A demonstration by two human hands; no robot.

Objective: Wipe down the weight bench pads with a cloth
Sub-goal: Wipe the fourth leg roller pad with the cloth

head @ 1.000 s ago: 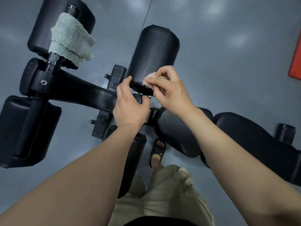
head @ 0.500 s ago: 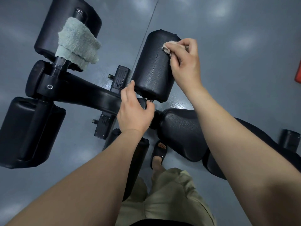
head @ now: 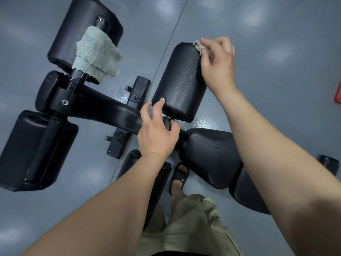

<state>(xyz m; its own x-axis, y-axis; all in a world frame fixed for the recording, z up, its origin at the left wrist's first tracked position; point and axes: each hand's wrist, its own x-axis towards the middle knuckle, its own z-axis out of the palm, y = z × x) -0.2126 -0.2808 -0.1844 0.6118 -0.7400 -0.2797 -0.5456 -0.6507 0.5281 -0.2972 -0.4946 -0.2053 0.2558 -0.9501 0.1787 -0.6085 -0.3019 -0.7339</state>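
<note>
Head view, looking straight down. Bench frame (head: pixel 110 111) runs across the grey floor (head: pixel 276 108), with black pads on it.

- Right hand (head: pixel 218 65): fingers curled, pinching a small beige cloth (head: pixel 197 45). Only a scrap of it shows past the fingertips. Cloth sits pressed on the far right corner of the middle roller (head: pixel 181 80), at its top end.
- Middle roller: upright in the frame, textured black cover, a seam line running down its right side. Its near end meets a short metal axle at the frame.
- Left hand (head: pixel 156 133): lies over the frame end just below that roller. Fingers spread and loosely bent, one fingertip touching the roller's lower edge, thumb hooked round the black hub beside the axle. Cannot tell whether it truly grips or only rests.
- Towel (head: pixel 96 54): pale green, folded, draped over the post in front of the far left roller (head: pixel 73 30), well apart from both hands.
- Large pad (head: pixel 24 154): lower left, on the same post.
- Seat pad (head: pixel 210 156): right of the left hand, passing under the right forearm.
- Two footplates (head: pixel 137 91): on the floor either side of the frame.
- Below: beige shorts (head: pixel 190 228), one foot in a black sandal (head: pixel 179 178) beside the seat pad.
- Red object (head: pixel 338 93): cut off at the right edge.
</note>
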